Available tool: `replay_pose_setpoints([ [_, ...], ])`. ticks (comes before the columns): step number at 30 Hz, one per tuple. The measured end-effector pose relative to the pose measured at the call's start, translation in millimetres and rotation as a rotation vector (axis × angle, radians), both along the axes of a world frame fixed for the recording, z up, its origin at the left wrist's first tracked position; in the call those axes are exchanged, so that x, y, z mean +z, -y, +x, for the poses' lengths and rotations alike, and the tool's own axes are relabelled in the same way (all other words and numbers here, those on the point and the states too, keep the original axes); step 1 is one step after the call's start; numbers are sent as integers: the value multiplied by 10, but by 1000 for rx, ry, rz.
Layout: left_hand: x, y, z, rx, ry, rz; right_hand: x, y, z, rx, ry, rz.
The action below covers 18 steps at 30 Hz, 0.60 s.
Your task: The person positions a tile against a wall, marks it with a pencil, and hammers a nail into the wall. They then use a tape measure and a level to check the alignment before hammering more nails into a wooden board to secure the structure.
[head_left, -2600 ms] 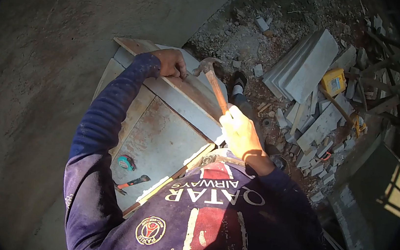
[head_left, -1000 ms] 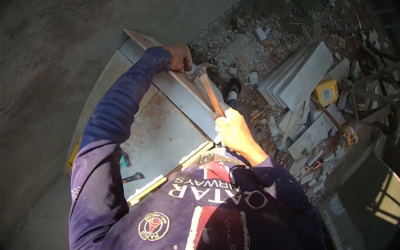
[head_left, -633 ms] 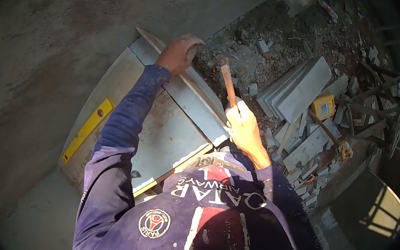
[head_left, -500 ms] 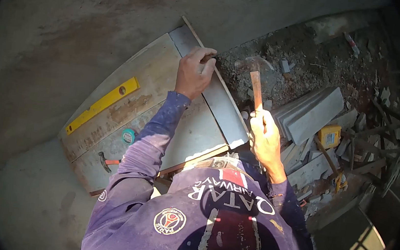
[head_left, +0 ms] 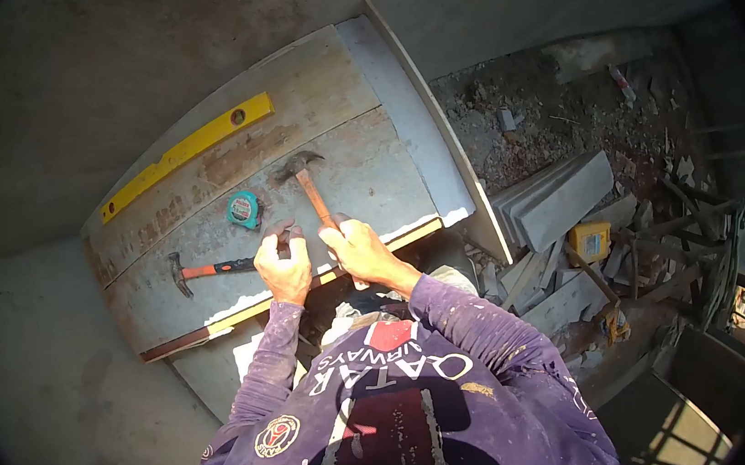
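2 hands are showing in the head view, close together over the near edge of a grey slab (head_left: 370, 173). Right hand (head_left: 359, 251) is gripping the wooden handle of a claw hammer (head_left: 309, 187), fingers wrapped shut around it, with the metal head resting out on the slab. Left hand (head_left: 284, 264) is curling closed just beside it; whether it is pinching anything is hard to make out, since the fingertips are lying in shadow. A purple shirt (head_left: 408, 402) is filling the lower frame and hiding the slab's near corner; its print is reading upside down as "QATAR AIRWAYS", above a round "PARIS" crest. Lying on the slab are a teal tape measure (head_left: 245, 210), a red-handled hammer (head_left: 203, 268) and a yellow spirit level (head_left: 187, 153). Stacked tiles (head_left: 560, 199) and a yellow box (head_left: 590, 241) are sitting in rubble at right, its label too small to read.
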<state>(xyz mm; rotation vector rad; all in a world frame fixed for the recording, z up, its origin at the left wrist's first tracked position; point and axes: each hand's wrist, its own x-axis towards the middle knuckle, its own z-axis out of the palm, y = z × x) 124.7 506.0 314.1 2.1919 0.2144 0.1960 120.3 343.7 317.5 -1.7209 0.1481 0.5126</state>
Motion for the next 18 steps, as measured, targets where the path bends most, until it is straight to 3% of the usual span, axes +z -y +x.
replay_pose_setpoints([
  [3,72,-106,-173,-16,11,-44,17,-26,-118,262,440,-319],
  [7,330,45,-504,-239,135,14,30,219,-601,54,309,-207],
  [12,288,528,-1042,-866,185,37,-420,658,-1704,-150,168,-78],
  [15,-63,783,-1391,-1113,-212,171,-1149,653,-2705,-442,124,-213],
  [18,-455,901,-1774,-1510,-288,258,-1784,523,-3764,-724,-82,-227],
])
